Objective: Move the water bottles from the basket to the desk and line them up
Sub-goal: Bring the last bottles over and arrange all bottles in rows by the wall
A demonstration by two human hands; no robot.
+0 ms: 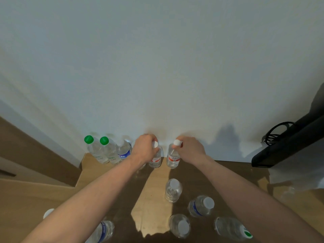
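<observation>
Along the wall at the back of the wooden desk (154,195) stands a row of clear water bottles: two with green caps (95,149) (109,150), one with a blue label (124,149), then two with red labels and white caps. My left hand (145,148) grips the neck of the left red-label bottle (155,159). My right hand (190,148) grips the top of the right red-label bottle (173,157). Both bottles stand upright on the desk. No basket is in view.
Several more bottles stand loose nearer me: a plain one (173,190), a blue-label one (201,206), another (180,225), a green-cap one (232,228) and one under my left arm (103,231). A black monitor (287,142) with cable sits at the right.
</observation>
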